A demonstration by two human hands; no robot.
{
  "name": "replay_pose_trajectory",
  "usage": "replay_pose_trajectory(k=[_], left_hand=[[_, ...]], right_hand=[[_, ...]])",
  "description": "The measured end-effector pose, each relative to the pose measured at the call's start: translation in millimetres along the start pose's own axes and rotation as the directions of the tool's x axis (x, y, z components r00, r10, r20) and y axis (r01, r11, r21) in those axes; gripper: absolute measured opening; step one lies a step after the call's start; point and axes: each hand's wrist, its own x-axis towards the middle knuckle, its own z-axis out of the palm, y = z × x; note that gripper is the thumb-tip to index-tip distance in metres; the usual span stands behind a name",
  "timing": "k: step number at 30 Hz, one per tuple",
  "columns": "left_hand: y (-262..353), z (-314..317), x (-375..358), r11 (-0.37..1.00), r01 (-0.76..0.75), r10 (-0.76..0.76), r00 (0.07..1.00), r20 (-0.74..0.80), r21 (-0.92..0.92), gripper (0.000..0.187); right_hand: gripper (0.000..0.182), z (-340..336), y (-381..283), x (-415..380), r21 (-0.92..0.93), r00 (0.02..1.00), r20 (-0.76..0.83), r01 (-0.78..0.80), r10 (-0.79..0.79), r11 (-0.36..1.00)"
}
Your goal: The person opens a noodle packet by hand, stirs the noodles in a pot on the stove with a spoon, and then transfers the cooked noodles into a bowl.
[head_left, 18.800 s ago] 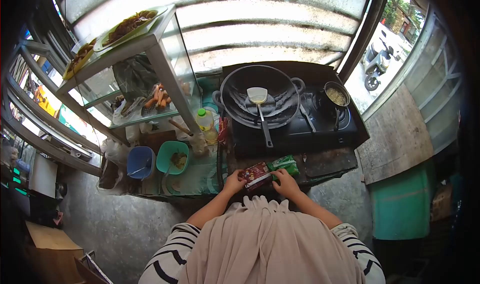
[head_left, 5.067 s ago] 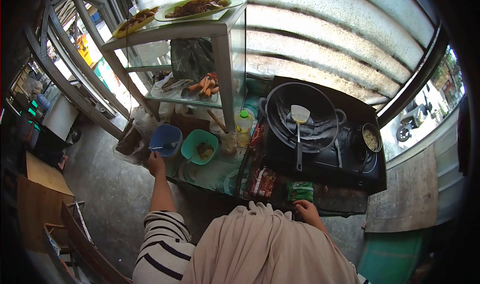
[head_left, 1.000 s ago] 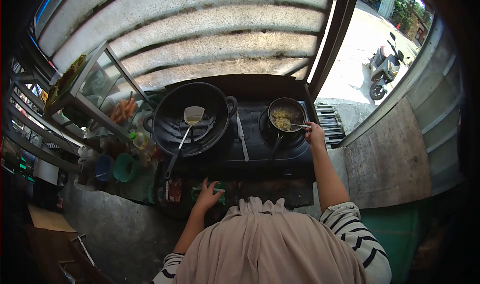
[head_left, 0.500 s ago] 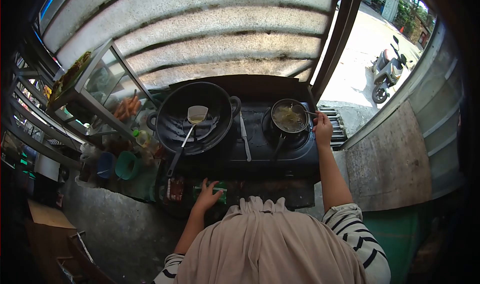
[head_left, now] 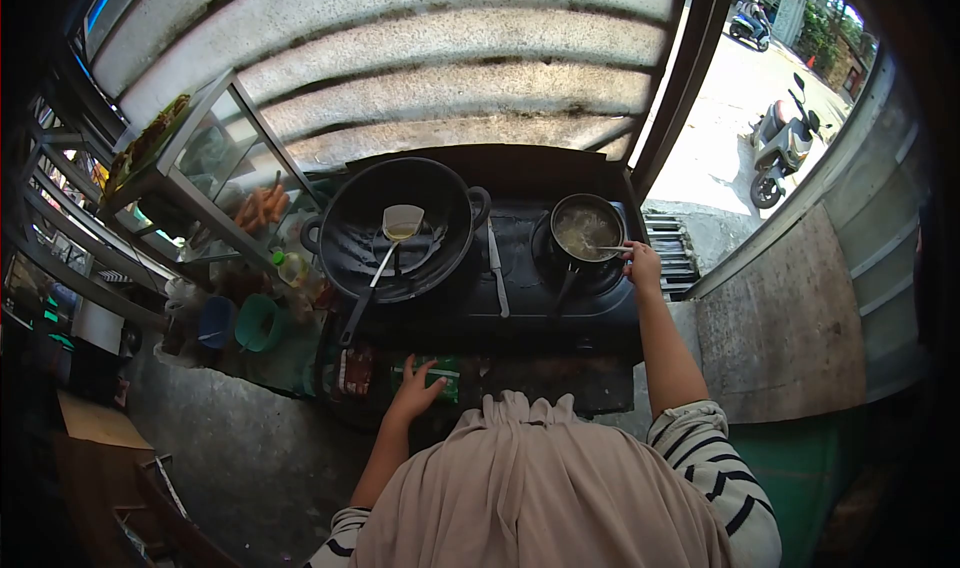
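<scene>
My right hand (head_left: 642, 262) is closed on the handle of a metal utensil (head_left: 610, 249), whose far end dips into a small pan (head_left: 586, 203) of cloudy, bubbling liquid on the right burner. Fingers apart, my left hand (head_left: 417, 388) rests at a green packet (head_left: 440, 380) on the ledge in front of the stove. On the left side of the stove sits a large black wok (head_left: 345, 238) holding a spatula (head_left: 402, 222). A knife (head_left: 497, 273) lies between the wok and the pan.
A glass case (head_left: 225, 148) with carrots (head_left: 262, 206) stands at the left. Nearer are a green tub (head_left: 259, 324), a blue tub (head_left: 215, 322) and a capped bottle (head_left: 290, 267). A red packet (head_left: 355, 371) lies beside the green one. Outside stands a scooter (head_left: 780, 148); a rider (head_left: 756, 12) is farther off.
My right hand and the utensil have moved down, towards the near right edge of the pan. A rider on a motorbike has appeared outside. The view has shifted slightly.
</scene>
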Motion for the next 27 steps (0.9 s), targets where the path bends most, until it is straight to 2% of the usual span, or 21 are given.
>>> replay_pose_trajectory(k=[2,3,5,7,11,13,14,15,17,18,19,20,21,22,23,25,26,27], left_hand=[[-4.7,2.0,-0.4,1.000,0.009,-0.009,1.000,0.001,0.008,0.054],[-5.8,2.3,-0.5,1.000,0.002,-0.001,1.000,-0.006,0.012,0.054],[-8.1,2.7,-1.8,1.000,-0.004,0.004,1.000,-0.007,0.018,0.054],[-4.8,1.1,-2.1,1.000,0.014,-0.014,1.000,0.004,0.018,0.054],[-4.3,-2.7,2.1,1.000,0.013,-0.013,1.000,0.013,-0.001,0.054],[-0.8,-5.7,4.3,1.000,-0.014,0.014,1.000,-0.011,0.012,0.052],[0.9,-7.3,5.1,1.000,-0.015,0.015,1.000,-0.009,0.012,0.052],[5.9,-11.1,4.3,1.000,-0.020,0.020,1.000,-0.021,0.009,0.051],[11.0,-15.5,4.6,1.000,-0.027,0.027,0.999,-0.034,0.004,0.050],[11.0,-18.0,5.7,0.999,-0.031,0.030,0.999,-0.046,-0.013,0.049],[11.4,-20.2,6.8,0.999,-0.035,0.033,0.998,-0.059,-0.031,0.049],[12.1,-21.8,7.3,0.999,-0.039,0.037,0.997,-0.063,-0.031,0.049],[12.6,-23.5,7.5,0.998,-0.035,0.033,0.997,-0.064,-0.045,0.048],[13.0,-25.0,8.1,0.998,-0.033,0.029,0.997,-0.065,-0.059,0.048],[13.9,-25.7,9.3,0.998,-0.038,0.034,0.997,-0.069,-0.057,0.048],[15.8,-25.0,11.7,0.995,-0.095,0.090,0.988,-0.126,-0.034,0.044],[16.9,-24.2,13.1,0.995,-0.099,0.094,0.987,-0.127,-0.032,0.044],[20.2,-23.9,14.9,0.982,-0.166,0.149,0.974,-0.171,-0.094,0.041]], right_hand=[[0.025,-7.1,1.8,1.0,0.339,0.977,0.036,-0.211,0.211,0.917],[0.025,-9.7,0.1,-0.4,0.337,0.976,0.036,-0.215,0.216,0.917],[0.024,-14.9,-3.8,-2.1,0.498,0.934,0.085,-0.341,0.347,0.797],[0.024,-17.5,-3.6,-0.9,0.517,0.930,0.087,-0.348,0.357,0.782],[0.024,-20.5,-16.9,-5.1,0.612,0.957,0.033,-0.247,0.288,0.751],[0.023,-21.3,-26.9,-7.2,0.482,0.988,-0.111,-0.038,0.105,0.875],[0.024,-22.0,-31.8,-9.0,0.450,0.991,-0.133,0.036,0.027,0.892],[0.024,-21.5,-35.3,-10.6,0.450,0.991,-0.134,0.036,0.028,0.892],[0.027,-20.7,-43.7,-14.0,0.182,0.949,-0.209,0.275,-0.236,0.944],[0.026,-23.9,-51.9,-19.1,-0.052,0.926,-0.179,0.327,-0.331,0.943],[0.026,-23.6,-57.0,-22.0,-0.050,0.925,-0.180,0.332,-0.335,0.942],[0.024,-21.9,-61.7,-24.8,-0.337,0.797,-0.121,0.528,-0.592,0.779],[0.022,-19.5,-67.2,-29.4,-0.574,0.621,0.015,0.647,-0.783,0.502],[0.020,-16.1,-81.5,-44.9,-0.573,0.661,0.065,0.638,-0.747,0.514],[0.020,-12.2,-83.2,-46.8,-0.571,0.657,0.062,0.640,-0.751,0.513],[0.020,-7.7,-80.9,-46.6,-0.586,0.714,0.038,0.583,-0.699,0.563],[0.021,-3.1,-73.4,-41.5,-0.600,0.713,0.016,0.567,-0.701,0.564],[0.021,1.0,-65.5,-37.3,-0.599,0.711,0.012,0.568,-0.703,0.565]])
